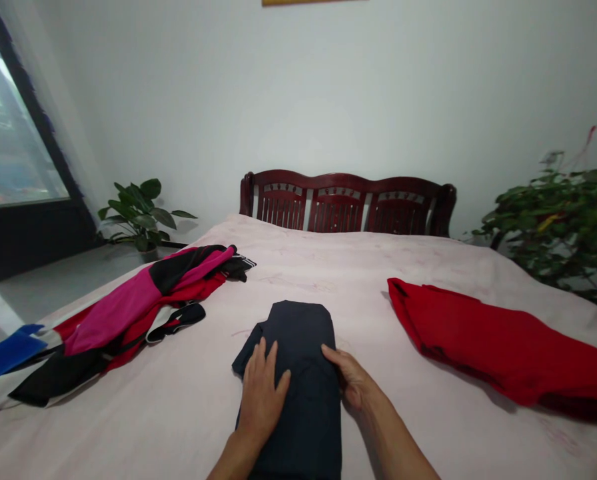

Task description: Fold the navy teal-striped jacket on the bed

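Observation:
A dark navy folded garment [306, 373] lies lengthwise on the pink bedspread in front of me; a flap sticks out from its left side. My left hand [262, 393] rests flat on the left part of it, fingers stretched and thumb apart. At the right edge, my right hand [351, 379] grips the cloth, its thumb on top and its other fingers tucked at the side, partly hidden. Whether the garment is trousers or a top cannot be made out.
On the right lies a folded red garment [498, 347]. A heap of mixed clothes [123, 313] in pink, black, red and blue spreads along the left. The pink bedspread [358, 267] reaches a dark wooden chair back [348, 200]. Potted plants [141, 213] flank both sides.

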Demonstrator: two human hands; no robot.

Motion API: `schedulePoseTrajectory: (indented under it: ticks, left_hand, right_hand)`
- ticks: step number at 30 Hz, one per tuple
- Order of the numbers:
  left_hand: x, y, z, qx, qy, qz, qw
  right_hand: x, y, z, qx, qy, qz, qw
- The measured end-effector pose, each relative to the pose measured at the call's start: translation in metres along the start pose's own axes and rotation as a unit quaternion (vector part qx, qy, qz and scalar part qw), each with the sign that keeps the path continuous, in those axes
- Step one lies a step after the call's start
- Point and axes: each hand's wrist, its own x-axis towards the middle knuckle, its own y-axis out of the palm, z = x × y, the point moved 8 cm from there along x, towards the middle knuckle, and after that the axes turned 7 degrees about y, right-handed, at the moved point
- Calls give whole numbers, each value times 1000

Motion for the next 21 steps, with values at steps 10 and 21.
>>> schedulePoseTrajectory:
  ticks: [10, 21]
  left_hand:
    - [25, -46, 77, -274, -169, -122, 939]
    - [21, -35, 117, -93, -149, -72, 982]
  right_hand:
    - [-5, 20, -10, 213, -10, -12, 977]
    - [-91, -163, 223, 223, -359, -225, 878]
